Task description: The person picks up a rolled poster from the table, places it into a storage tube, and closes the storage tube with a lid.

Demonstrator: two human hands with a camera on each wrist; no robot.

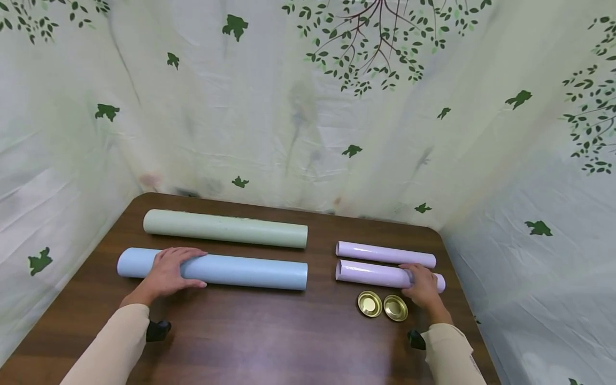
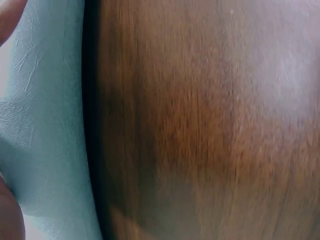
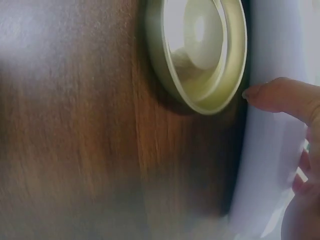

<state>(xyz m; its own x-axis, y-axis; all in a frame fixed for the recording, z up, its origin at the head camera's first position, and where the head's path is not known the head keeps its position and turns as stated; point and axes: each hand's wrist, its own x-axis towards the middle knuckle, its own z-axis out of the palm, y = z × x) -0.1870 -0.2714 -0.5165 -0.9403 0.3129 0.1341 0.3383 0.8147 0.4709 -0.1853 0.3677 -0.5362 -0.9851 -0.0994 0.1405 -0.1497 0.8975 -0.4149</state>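
Apparently both hands rest on tubes — left hand on the blue tube, right hand on the nearer lilac tube.

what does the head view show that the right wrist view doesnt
Only the head view shows the left hand resting on the blue tube, the green tube, the farther lilac tube, a second gold lid and the leaf-print sheeting. Only the right wrist view shows a fingertip close beside the gold lid's rim. Both show the right hand on the nearer lilac tube and the brown table.
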